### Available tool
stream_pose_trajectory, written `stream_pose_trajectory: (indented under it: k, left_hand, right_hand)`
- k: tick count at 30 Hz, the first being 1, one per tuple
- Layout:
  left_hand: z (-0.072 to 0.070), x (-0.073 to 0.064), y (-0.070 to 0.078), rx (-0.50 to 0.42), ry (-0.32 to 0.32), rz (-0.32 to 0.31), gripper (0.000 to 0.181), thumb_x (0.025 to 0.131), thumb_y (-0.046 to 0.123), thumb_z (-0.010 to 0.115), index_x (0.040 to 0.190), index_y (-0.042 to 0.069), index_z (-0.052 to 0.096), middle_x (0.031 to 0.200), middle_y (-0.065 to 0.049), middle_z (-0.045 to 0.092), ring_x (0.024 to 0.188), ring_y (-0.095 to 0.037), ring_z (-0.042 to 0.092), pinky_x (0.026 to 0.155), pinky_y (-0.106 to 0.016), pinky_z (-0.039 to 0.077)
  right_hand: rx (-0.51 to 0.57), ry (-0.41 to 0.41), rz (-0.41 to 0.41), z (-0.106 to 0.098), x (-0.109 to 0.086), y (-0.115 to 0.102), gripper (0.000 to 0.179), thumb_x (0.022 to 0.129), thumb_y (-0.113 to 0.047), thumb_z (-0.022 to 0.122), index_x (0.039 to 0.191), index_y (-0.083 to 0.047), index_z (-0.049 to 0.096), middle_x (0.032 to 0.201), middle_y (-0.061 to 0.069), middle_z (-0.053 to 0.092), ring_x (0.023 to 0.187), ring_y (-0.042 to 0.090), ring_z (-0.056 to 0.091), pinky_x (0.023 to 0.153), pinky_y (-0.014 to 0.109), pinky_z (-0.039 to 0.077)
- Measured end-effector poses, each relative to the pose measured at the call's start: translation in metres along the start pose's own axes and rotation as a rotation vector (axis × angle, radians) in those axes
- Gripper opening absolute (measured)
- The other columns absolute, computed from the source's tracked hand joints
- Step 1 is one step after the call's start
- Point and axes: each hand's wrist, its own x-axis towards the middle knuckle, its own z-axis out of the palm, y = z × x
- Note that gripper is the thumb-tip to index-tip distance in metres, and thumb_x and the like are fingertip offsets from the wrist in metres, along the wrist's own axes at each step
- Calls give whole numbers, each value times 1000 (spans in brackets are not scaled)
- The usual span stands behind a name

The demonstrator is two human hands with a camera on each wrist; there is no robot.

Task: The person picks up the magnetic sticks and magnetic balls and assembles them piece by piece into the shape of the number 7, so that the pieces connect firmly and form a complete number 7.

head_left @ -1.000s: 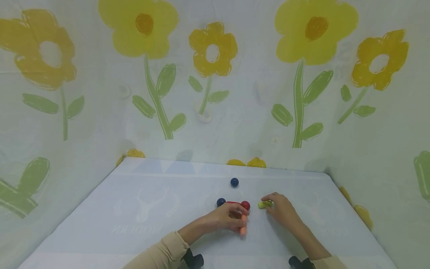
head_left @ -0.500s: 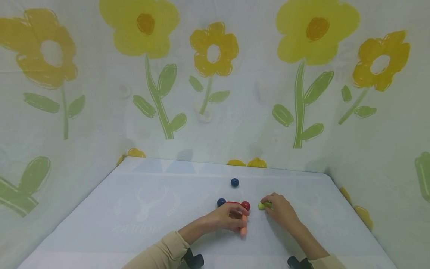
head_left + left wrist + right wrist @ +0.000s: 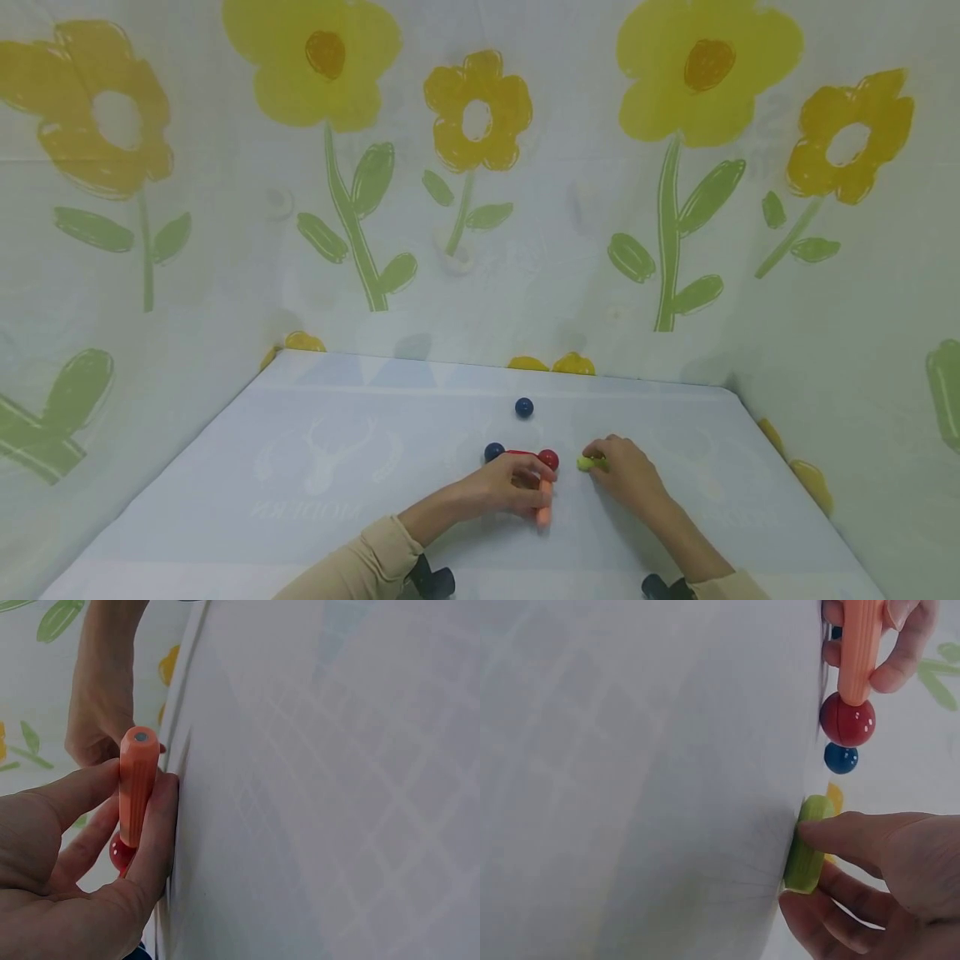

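In the head view my left hand pinches an orange ribbed rod between thumb and fingers. A grey metal dot marks its near end in the left wrist view. The rod's far end meets a red ball in the right wrist view. From that ball a red rod, partly behind my fingers, runs to a dark blue ball. My right hand holds a short green rod between thumb and fingers, low at the tabletop and apart from the red ball.
A loose dark blue ball lies farther back on the white table. Flower-printed cloth surrounds the table's back and sides. Dark wrist-worn devices show beneath both forearms.
My right hand has shifted slightly, and the green rod has turned a little in its fingers. The left hand, the orange rod and the balls stay in place.
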Motion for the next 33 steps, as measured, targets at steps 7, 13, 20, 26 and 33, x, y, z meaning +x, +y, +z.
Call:
stream_pose_trajectory:
  k: [7, 13, 20, 26, 33]
  left_hand:
    - [-1, 0, 0, 11, -4, 5, 25, 87, 19, 74, 112, 16, 70, 103, 3, 66, 91, -14, 61, 74, -25, 57]
    - [-2, 0, -1, 7, -4, -3, 25, 87, 20, 74, 112, 17, 70, 103, 3, 66, 91, -13, 61, 74, -24, 57]
    - [-2, 0, -2, 1, -8, -4, 25, 88, 19, 74, 112, 16, 70, 104, 3, 66, 91, -13, 61, 74, -24, 57]
    - [-1, 0, -2, -14, -6, 0, 25, 87, 18, 74, 112, 15, 70, 103, 2, 66, 90, -13, 61, 72, -23, 56]
    - [0, 0, -2, -22, -8, 13, 25, 87, 17, 74, 112, 15, 70, 103, 1, 66, 90, -14, 61, 72, -23, 56]
  right_hand:
    - [18, -9, 15, -2, -1, -1, 17, 79, -5, 79, 94, -9, 74, 86, 2, 66, 82, 16, 59, 81, 39, 56]
    - [45, -33, 25, -4, 0, -2, 17, 79, -7, 80, 95, -9, 73, 84, 1, 65, 78, 13, 57, 78, 37, 56]
    - [65, -69, 44, -5, 0, -1, 19, 79, -8, 80, 97, -9, 73, 86, 1, 67, 78, 12, 58, 77, 37, 56]
    - [98, -83, 56, -4, -3, -1, 19, 79, -10, 80, 96, -11, 72, 85, -1, 68, 78, 11, 60, 74, 33, 56]
    - [140, -125, 86, -5, -5, -6, 17, 80, -11, 79, 96, -12, 72, 84, -2, 70, 75, 9, 59, 72, 29, 56]
